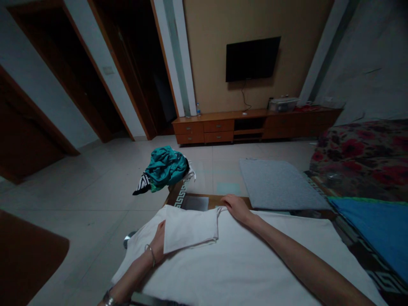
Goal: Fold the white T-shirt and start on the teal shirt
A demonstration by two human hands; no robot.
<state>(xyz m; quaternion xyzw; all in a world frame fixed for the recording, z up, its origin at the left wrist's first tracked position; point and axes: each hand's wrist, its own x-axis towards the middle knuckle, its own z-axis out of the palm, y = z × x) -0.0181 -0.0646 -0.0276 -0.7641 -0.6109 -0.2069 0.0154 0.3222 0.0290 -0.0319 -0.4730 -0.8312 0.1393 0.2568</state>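
Note:
A white garment [242, 263] lies spread over the table in front of me. One flap of it [191, 229] is folded over onto itself near the far left edge. My left hand [158, 244] is tucked under that flap, its fingers hidden by the cloth. My right hand [237, 208] rests flat on the garment's far edge, fingers stretched out. A folded grey cloth [277, 185] lies just beyond the right hand.
A teal bundle of clothes [165, 168] with a black-and-white piece sits at the table's far left corner. Blue cloth [379, 229] lies at the right beside a floral-covered sofa [363, 157]. Beyond are tiled floor, a wooden TV cabinet [255, 123] and a wall-mounted TV [252, 58].

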